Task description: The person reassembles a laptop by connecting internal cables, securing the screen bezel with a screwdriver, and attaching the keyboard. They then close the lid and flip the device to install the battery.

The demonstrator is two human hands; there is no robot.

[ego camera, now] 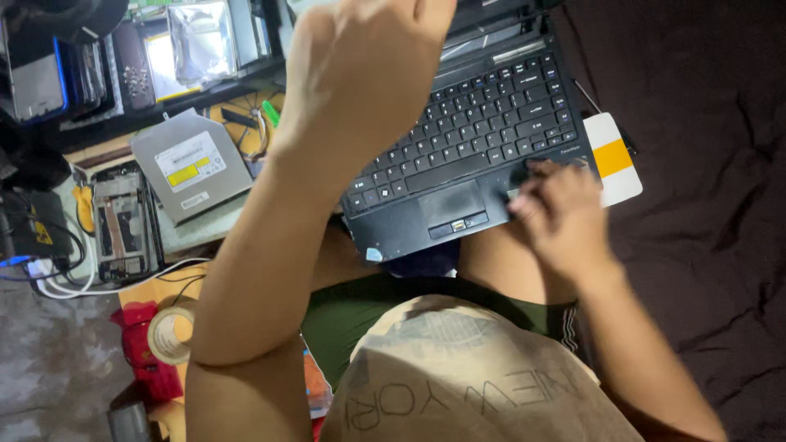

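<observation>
Black laptop (483,139) lay on the lap, long axis slanting up-right. Right hand (561,213) rested fingers-down on its front corner, gripping nothing. Left hand (368,65) was raised, apparently loosely curled; grip unclear.

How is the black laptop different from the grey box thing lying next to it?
The laptop is black, while the disc drive is silver-grey. The laptop is much bigger and rests on the person's lap; the disc drive lies on the cluttered surface to the side. The laptop shows a keyboard and touchpad, with the right hand on its corner; the disc drive has a flat top with a sticker and nobody touches it. Both are flat and boxy.
</observation>
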